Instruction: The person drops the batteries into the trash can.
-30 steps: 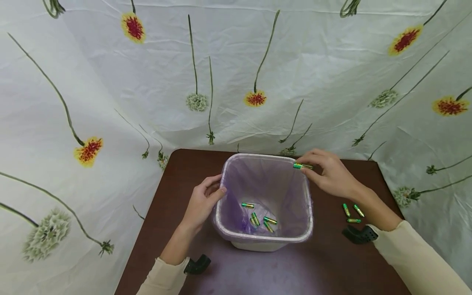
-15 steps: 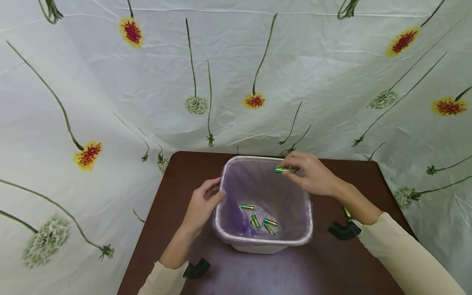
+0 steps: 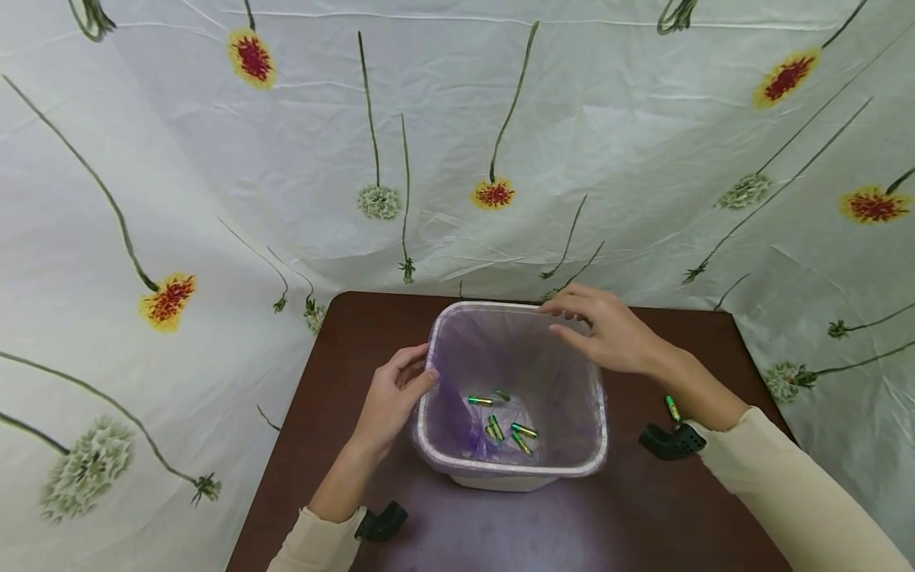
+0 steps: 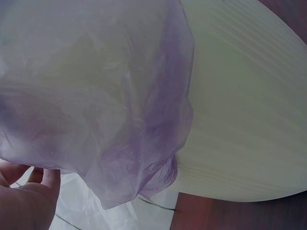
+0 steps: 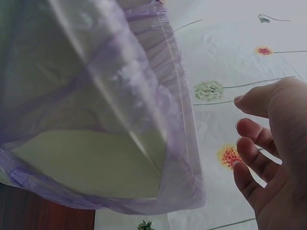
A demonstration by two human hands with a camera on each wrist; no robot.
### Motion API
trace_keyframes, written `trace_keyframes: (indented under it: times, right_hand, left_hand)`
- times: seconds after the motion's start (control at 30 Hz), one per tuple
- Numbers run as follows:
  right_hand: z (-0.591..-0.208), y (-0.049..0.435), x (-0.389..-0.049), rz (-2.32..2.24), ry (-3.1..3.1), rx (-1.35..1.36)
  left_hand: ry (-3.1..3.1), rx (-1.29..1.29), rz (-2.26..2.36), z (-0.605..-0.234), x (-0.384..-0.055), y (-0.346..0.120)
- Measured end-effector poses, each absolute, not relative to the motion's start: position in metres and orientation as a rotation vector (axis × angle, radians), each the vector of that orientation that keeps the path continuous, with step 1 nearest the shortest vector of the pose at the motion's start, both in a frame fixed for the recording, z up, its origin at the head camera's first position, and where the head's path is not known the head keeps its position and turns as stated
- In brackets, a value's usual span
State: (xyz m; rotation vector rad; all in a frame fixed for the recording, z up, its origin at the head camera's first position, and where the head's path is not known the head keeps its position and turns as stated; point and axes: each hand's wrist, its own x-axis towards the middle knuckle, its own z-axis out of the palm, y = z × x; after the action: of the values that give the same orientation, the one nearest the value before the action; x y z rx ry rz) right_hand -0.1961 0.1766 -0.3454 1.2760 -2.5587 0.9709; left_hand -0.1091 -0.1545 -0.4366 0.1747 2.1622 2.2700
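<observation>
Right hand: fingers parted, gripping nothing, at far right corner of bin | left hand: grips bin's left edge, apparently to steady it | liner: folded over edge, presumably to anchor it | batteries: loose on lined bottom | lone visible battery outside: on tabletop, near right forearm

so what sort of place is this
Probably a small staged recording corner: flower-printed sheeting hangs behind and beside a dark brown table, where a lined bin holds green batteries. The room beyond is hidden.
</observation>
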Motion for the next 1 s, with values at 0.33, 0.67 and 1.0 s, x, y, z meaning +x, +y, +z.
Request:
trace_keyframes:
  times: [0.33,0.67,1.0]
  right_hand:
    - [-0.348,0.191,-0.196,0.967,-2.535,1.245]
    - [-0.351,0.206,-0.195,0.94,-2.583,1.192]
    - [-0.357,0.224,-0.191,0.935,-2.59,1.099]
  left_hand:
    - [2.154,0.176,2.275,-0.437,-0.108,-0.154]
    - [2.147,0.171,2.283,-0.437,-0.11,-0.153]
    - [2.155,0.171,2.28,-0.437,-0.109,-0.153]
